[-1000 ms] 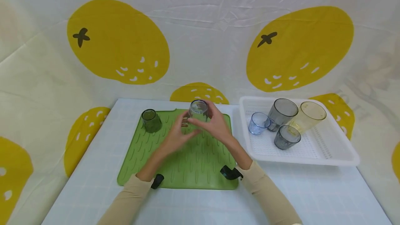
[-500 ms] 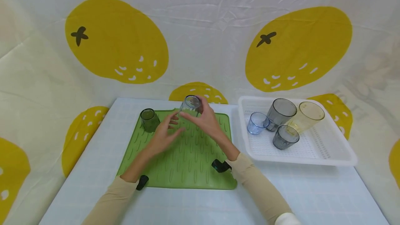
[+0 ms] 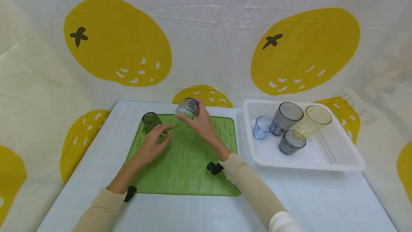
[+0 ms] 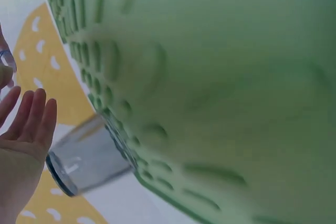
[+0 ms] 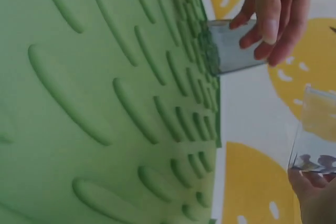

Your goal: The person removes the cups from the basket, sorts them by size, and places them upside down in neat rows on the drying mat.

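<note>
My right hand (image 3: 202, 121) grips a clear glass tumbler (image 3: 188, 107), tilted, above the far part of the green ribbed mat (image 3: 193, 164). In the right wrist view this tumbler (image 5: 315, 124) shows at the right edge, with fingers (image 5: 310, 187) around one end. A dark grey glass (image 3: 150, 120) stands on the mat's far left corner. My left hand (image 3: 151, 146) is beside that glass with its fingers spread and holding nothing. From the left wrist, its extended fingers (image 4: 39, 114) appear right at the grey glass (image 4: 94, 156).
On the right, a white plastic basket (image 3: 267, 162) holds a small blue glass (image 3: 264, 128), a tall grey glass (image 3: 287, 118), a yellow glass (image 3: 315, 119) and a short grey glass (image 3: 292, 141). A patterned cloth (image 3: 212, 46) hangs behind the pale table (image 3: 193, 214).
My left hand has let go of the clear tumbler and moved left toward the dark grey glass. My right hand has carried the tumbler left and tilted it.
</note>
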A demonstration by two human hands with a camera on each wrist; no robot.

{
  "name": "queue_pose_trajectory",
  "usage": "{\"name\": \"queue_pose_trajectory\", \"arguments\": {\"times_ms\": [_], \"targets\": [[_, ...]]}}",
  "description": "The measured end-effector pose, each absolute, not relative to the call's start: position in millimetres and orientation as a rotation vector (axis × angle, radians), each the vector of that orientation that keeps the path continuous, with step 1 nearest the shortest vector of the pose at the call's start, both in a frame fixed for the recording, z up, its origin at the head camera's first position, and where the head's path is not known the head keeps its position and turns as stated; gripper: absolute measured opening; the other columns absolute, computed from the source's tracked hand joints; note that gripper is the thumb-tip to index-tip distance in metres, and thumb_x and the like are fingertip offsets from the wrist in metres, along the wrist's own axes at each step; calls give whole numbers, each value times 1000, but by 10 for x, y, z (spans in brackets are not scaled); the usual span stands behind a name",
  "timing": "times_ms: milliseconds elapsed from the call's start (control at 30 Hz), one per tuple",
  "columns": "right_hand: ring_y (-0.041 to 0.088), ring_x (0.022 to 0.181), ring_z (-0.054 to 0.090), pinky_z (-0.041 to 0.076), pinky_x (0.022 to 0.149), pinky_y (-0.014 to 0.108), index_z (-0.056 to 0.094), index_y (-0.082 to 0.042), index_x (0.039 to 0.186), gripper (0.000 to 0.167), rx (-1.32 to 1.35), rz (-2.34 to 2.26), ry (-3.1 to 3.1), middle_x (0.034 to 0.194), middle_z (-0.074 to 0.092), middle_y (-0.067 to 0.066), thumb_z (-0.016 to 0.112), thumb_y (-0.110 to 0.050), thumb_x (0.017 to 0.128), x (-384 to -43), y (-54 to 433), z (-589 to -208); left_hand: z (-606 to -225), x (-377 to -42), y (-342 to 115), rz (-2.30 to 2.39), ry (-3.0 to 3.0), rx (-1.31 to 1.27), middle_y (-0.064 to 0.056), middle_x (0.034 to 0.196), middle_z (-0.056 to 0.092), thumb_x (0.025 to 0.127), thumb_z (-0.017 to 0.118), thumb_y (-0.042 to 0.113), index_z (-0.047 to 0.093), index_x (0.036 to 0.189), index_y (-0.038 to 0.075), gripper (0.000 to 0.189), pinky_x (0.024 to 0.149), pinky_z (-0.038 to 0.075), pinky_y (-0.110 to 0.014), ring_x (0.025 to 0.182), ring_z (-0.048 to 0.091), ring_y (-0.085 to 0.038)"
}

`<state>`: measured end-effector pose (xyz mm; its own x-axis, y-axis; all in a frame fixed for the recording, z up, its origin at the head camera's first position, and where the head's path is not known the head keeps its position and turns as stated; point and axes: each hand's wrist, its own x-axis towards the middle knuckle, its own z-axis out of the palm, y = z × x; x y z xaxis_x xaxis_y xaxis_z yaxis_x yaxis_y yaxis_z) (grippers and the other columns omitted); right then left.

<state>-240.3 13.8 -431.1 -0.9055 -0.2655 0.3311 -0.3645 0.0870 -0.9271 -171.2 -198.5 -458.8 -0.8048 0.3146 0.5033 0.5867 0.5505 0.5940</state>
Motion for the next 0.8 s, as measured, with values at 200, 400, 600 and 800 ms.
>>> {"name": "queue_pose_trajectory", "arguments": {"times_ms": [200, 400, 600, 800], "targets": [[28, 115, 61, 52, 100, 44, 38, -9, 149, 74, 684, 1906, -2291, 130, 59, 12, 82, -22, 91, -2458, 37, -4474, -4627, -1669, -2175, -1051, -2465, -775, -25, 107, 65, 90, 72, -11, 67, 117, -11, 27, 77, 59, -48, 93, 67, -37], [19, 100, 55, 50, 83, 34, 36, -11, 151, 77, 667, 1771, -2416, 121, 60, 8, 82, -27, 91, -2467, -30, -4599, -4640, -1604, -2326, -977, -2540, -735, -22, 106, 67, 91, 72, -8, 68, 114, -11, 24, 79, 58, -47, 94, 67, -33], [23, 107, 58, 51, 88, 38, 36, -6, 151, 76, 756, 1683, -2460, 128, 58, 16, 81, -25, 92, -2479, -83, -4673, -4648, -1536, -2469, -904, -2576, -711, -17, 103, 68, 91, 73, -7, 70, 112, -8, 21, 77, 58, -48, 93, 68, -30], [24, 114, 55, 50, 96, 40, 39, -2, 150, 74, 816, 1655, -2460, 135, 53, 19, 81, -23, 92, -2534, -135, -4754, -4690, -1507, -2597, -842, -2569, -697, -15, 102, 70, 88, 76, -7, 72, 108, -6, 20, 79, 56, -48, 95, 66, -31]]}}
